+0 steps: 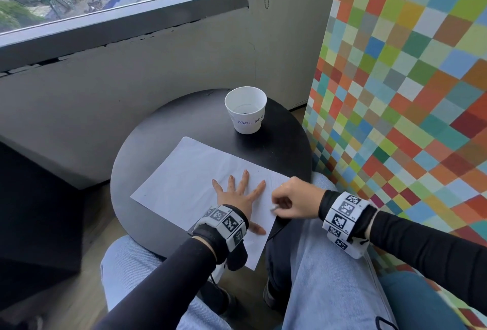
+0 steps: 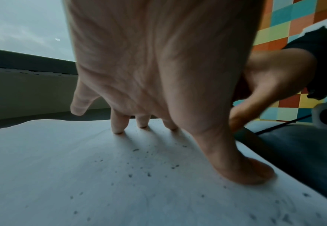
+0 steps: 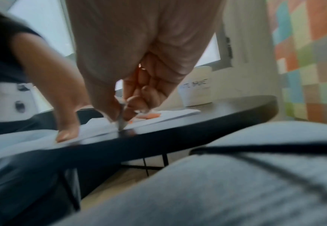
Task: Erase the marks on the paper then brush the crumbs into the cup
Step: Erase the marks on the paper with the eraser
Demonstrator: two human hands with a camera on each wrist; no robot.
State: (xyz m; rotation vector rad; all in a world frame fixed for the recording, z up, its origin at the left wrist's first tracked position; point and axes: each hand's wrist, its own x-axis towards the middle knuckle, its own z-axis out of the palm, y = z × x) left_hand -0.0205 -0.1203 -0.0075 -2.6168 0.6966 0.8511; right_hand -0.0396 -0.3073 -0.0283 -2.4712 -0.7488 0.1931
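Head view: paper [image 1: 184,179] long axis runs diagonally, far-left to near-right.

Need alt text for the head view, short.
Left hand presses flat on a white paper on a round black table; right hand pinches a small eraser at the paper's edge. A white cup stands beyond.

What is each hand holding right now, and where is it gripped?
The right hand pinches a small eraser by its upper end between thumb and fingers. The left hand holds nothing; it presses flat on the paper.
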